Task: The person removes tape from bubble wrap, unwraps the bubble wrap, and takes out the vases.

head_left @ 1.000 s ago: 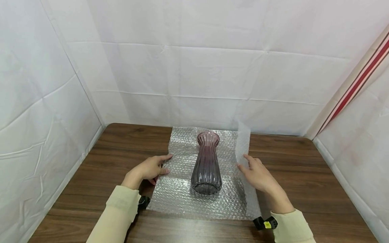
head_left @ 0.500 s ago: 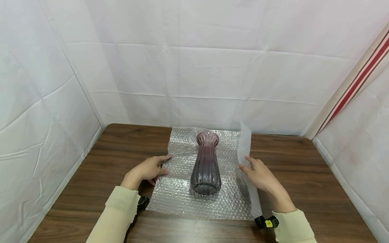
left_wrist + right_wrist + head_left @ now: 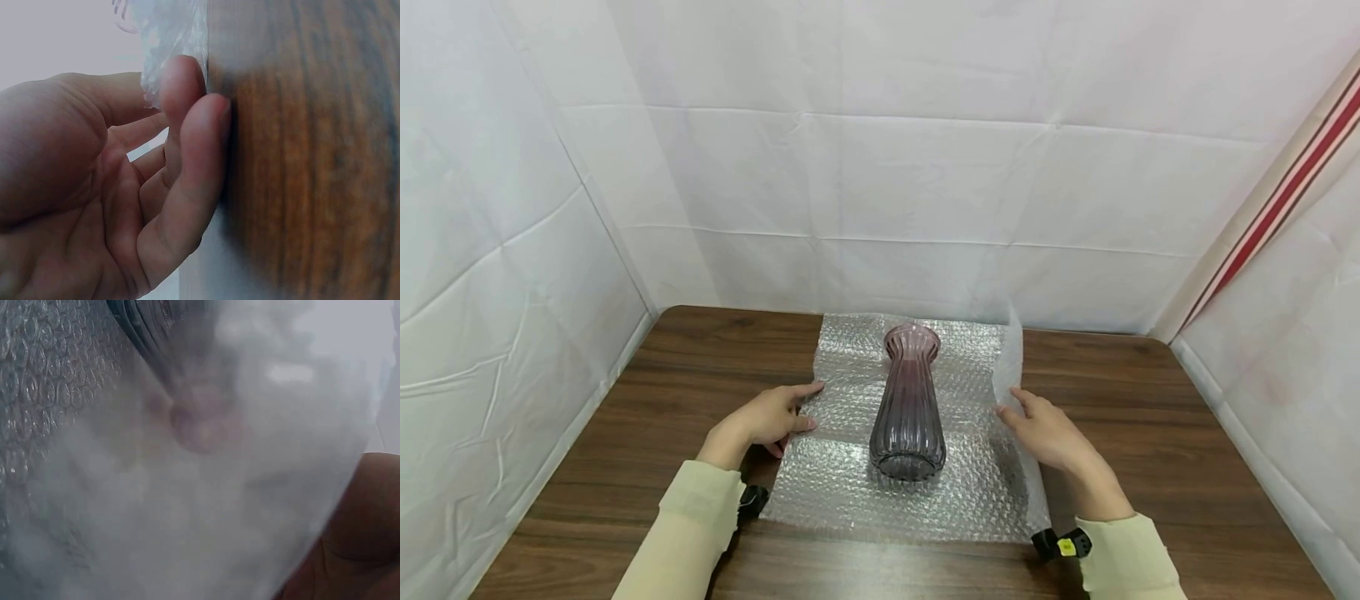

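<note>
A ribbed glass vase [image 3: 910,408], pink at the neck and grey toward the base, lies on a sheet of bubble wrap [image 3: 831,492]. Its mouth points away from me. My left hand [image 3: 767,417] holds the sheet's left edge, thumb and index finger on top; in the left wrist view, curled fingers sit on the other side of the wrap [image 3: 172,37]. At the right edge, my right hand [image 3: 1048,433] grips a raised strip of the wrap. That film [image 3: 156,512] covers much of the right wrist view, blurring the fingertips behind it.
A brown wood-grain table [image 3: 685,358] carries everything. White cloth [image 3: 880,183] hangs behind and on both sides, with a red stripe [image 3: 1285,200] at the right. A black wrist camera [image 3: 1062,544] sits close to the sheet's near right corner.
My right hand has shifted slightly to the right, drawing the raised strip outward so it looks narrower. The left hand and vase stay nearly still.
</note>
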Demonstrator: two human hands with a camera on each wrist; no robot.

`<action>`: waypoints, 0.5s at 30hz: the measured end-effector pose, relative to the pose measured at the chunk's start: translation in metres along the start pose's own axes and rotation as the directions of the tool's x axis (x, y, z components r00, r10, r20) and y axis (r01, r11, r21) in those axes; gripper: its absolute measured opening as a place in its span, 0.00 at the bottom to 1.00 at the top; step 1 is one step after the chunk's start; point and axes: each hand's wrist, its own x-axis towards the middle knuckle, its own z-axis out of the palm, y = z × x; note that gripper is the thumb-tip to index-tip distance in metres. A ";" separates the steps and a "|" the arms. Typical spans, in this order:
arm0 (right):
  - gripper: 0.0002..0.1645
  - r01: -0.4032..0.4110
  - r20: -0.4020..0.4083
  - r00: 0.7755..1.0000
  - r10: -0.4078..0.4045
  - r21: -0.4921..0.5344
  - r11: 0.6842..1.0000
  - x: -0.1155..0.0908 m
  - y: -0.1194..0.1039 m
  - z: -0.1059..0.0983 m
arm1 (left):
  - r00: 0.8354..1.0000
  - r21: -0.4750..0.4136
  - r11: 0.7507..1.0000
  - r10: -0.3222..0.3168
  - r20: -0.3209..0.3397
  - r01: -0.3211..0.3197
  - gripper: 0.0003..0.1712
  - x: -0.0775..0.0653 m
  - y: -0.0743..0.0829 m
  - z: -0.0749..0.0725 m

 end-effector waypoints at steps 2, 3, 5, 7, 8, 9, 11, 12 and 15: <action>0.43 -0.001 0.005 1.000 0.001 -0.001 1.000 0.000 0.001 0.000 | 1.000 0.001 1.000 0.000 -0.002 0.000 0.39 0.000 0.000 0.000; 0.43 -0.004 0.007 1.000 0.004 -0.002 1.000 0.000 0.002 0.000 | 1.000 0.001 1.000 0.000 -0.002 0.000 0.39 0.000 -0.001 0.000; 0.43 -0.008 0.009 1.000 0.008 -0.008 1.000 0.001 0.003 -0.001 | 1.000 0.001 1.000 0.000 -0.004 0.000 0.39 0.001 -0.001 0.000; 0.43 -0.014 0.011 1.000 0.014 -0.012 1.000 0.001 0.004 -0.001 | 1.000 0.001 1.000 0.000 -0.004 0.000 0.39 0.001 -0.001 0.001; 0.42 -0.016 0.012 1.000 0.016 -0.016 1.000 0.001 0.005 -0.001 | 1.000 0.002 1.000 0.001 -0.004 -0.001 0.39 0.001 -0.001 0.001; 0.42 -0.017 0.010 1.000 0.017 -0.019 1.000 0.001 0.005 -0.002 | 1.000 0.003 1.000 0.002 -0.004 -0.001 0.39 0.001 0.000 0.001; 0.42 -0.021 0.012 1.000 0.022 -0.023 1.000 0.002 0.006 -0.002 | 1.000 0.007 1.000 0.003 -0.004 -0.003 0.39 0.000 0.000 0.000; 0.42 -0.024 0.013 1.000 0.024 -0.023 0.999 0.002 0.006 -0.002 | 1.000 0.009 1.000 0.004 -0.004 -0.004 0.39 0.000 0.000 0.000; 0.41 -0.029 0.016 0.999 0.030 -0.025 0.999 0.002 0.008 -0.003 | 1.000 0.012 1.000 0.002 -0.003 -0.002 0.39 0.000 0.000 0.000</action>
